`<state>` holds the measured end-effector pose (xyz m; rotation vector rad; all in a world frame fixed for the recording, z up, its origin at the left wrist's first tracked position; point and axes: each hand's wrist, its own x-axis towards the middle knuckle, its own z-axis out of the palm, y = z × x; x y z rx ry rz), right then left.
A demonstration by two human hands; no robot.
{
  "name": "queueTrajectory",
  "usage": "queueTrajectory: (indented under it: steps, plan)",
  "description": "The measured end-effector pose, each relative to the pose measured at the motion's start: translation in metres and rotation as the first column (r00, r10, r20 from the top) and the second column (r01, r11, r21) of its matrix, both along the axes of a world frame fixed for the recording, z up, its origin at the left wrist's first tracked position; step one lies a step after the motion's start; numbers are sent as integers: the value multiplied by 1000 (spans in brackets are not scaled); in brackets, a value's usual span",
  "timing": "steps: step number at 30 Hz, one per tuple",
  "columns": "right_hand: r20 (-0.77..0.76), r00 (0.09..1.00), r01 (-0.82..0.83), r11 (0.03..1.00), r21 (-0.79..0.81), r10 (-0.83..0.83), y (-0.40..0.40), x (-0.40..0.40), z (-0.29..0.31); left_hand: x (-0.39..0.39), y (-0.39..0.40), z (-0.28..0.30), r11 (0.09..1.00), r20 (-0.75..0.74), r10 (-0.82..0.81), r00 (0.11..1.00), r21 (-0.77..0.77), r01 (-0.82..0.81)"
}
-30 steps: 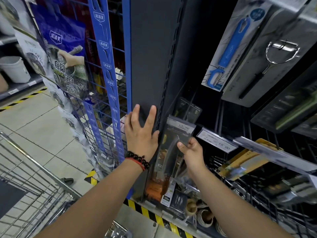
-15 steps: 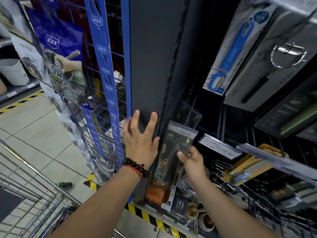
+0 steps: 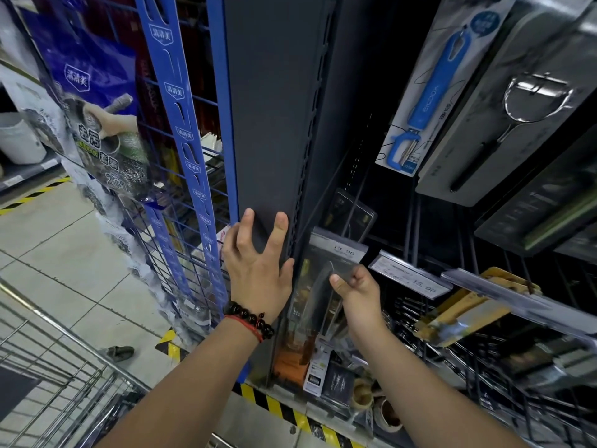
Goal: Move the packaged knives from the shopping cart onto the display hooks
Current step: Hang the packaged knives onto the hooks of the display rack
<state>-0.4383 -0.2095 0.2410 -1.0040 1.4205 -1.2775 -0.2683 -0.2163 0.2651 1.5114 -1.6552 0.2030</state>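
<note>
Clear plastic wraps the knife pack (image 3: 318, 286) that our right hand (image 3: 357, 291) pinches by its right edge, thumb in front and fingers curled behind, holding it upright close against the dark upright post (image 3: 274, 124) of the shelving; our left hand (image 3: 258, 273) lies open and flat on that post, fingers spread, gripping nothing, and we take it to be bracing us. We judge that we are in the hanging step: the pack's top edge sits just below the price tag (image 3: 337, 247) above our right hand, but whether its hole has caught the hook (image 3: 352, 218) we cannot tell. Next the pack must slide back along the hook until it hangs free, and only then should the thumb let go. Beyond our right hand another tag (image 3: 410, 276) juts out on its own rail, near enough to snag the pack's edge, and a yellow pack (image 3: 465, 308) hangs further right. Above it hang a blue peeler (image 3: 436, 92) and a steel one (image 3: 517, 118). Below our left arm waits the shopping cart (image 3: 58, 383); what remains in it is hidden
</note>
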Motion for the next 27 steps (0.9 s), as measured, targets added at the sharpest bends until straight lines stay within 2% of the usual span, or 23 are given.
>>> queueTrajectory:
  steps: [9,21,27]
  plan:
    - [1,999,40,999,6,-40,-11,2,6,0,-1,-1,1000,-1,3,1000,2,-3]
    - [114,984,140,989,-37,-135,5,12,5,0,-3,-6,999,11,-9,1000,-34,9]
    - [74,979,188,982,31,-189,-13,9,7,-1,-5,-7,999,-3,-2,1000,-41,2]
